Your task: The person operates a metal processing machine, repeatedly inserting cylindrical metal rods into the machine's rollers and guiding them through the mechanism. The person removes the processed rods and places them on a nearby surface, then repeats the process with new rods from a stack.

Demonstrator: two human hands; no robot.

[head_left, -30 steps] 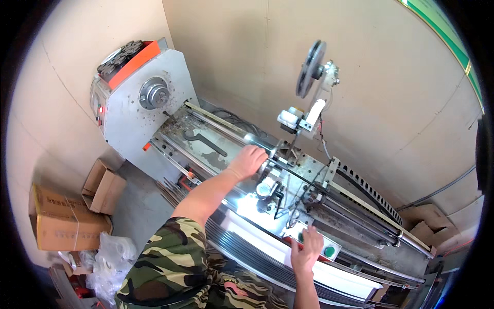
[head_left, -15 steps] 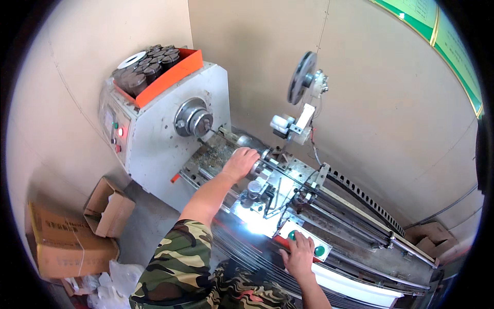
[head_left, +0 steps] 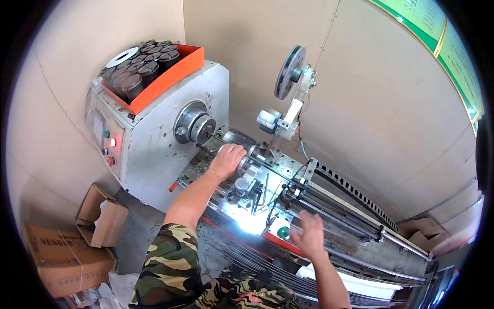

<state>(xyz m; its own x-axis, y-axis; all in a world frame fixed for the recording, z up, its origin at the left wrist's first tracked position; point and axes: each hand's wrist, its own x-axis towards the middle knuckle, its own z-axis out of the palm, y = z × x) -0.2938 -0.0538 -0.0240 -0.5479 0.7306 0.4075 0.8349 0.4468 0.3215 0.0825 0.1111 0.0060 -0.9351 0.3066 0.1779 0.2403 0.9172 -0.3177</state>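
Observation:
A lathe-like machine stretches from its grey headstock [head_left: 154,149] toward the right. A thin dark rod [head_left: 267,166] runs along it from the round metal chuck [head_left: 198,126]. My left hand [head_left: 228,160] is curled over a metal part beside the rod, just right of the chuck; the fingers hide what they grip. A round knob [head_left: 241,184] stands on the bright carriage [head_left: 280,177] near that hand. My right hand [head_left: 311,234], slightly blurred, hovers with fingers apart over the right end of a button box [head_left: 275,232] with a green button [head_left: 283,233].
An orange tray [head_left: 170,77] of dark cylinders sits on the headstock above lit control buttons [head_left: 112,142]. Behind the carriage rises a wheel [head_left: 290,72] on an arm. Long rods [head_left: 247,262] lie in front of me; cardboard boxes [head_left: 67,257] stand at left.
My right hand has lifted off the green buttons and shifted right relative to the button box. My left hand stays at the same part. The whole view has shifted slightly.

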